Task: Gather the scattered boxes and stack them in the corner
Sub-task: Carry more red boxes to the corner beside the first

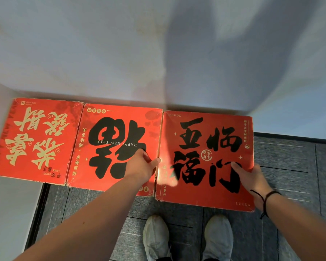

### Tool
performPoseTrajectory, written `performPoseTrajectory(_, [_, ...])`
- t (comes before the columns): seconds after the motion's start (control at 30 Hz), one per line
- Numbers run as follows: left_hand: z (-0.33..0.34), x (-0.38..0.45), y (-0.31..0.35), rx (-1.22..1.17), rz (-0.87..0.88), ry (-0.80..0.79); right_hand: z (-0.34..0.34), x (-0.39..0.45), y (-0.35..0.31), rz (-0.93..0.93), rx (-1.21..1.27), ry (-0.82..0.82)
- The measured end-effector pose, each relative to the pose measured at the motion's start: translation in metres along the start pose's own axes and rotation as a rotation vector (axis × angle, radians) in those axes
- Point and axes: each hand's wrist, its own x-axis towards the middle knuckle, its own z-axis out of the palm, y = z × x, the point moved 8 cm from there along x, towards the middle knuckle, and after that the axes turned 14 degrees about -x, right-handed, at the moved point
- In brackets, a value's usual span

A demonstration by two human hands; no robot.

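Three flat red boxes with large printed characters sit side by side against a pale wall. The left box (36, 140) has gold characters and lies in the corner. The middle box (109, 147) and the right box (205, 161) have black characters. My left hand (141, 165) is at the seam between the middle and right boxes, its thumb on the right box's left edge and its fingers curled. My right hand (249, 178) grips the right edge of the same box, thumb on top.
The pale wall (158, 53) runs behind the boxes, and a side wall (6, 213) closes the corner on the left. Dark grey carpet tiles (290, 166) cover the floor. My two light shoes (186, 238) stand just in front of the right box.
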Motion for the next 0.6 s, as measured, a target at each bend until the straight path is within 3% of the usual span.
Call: performPoseTrajectory(0.6, [-0.002,-0.002,-0.005,0.108,0.06,-0.04,-0.001,0.008,0.005,-0.008,-0.059,0.014])
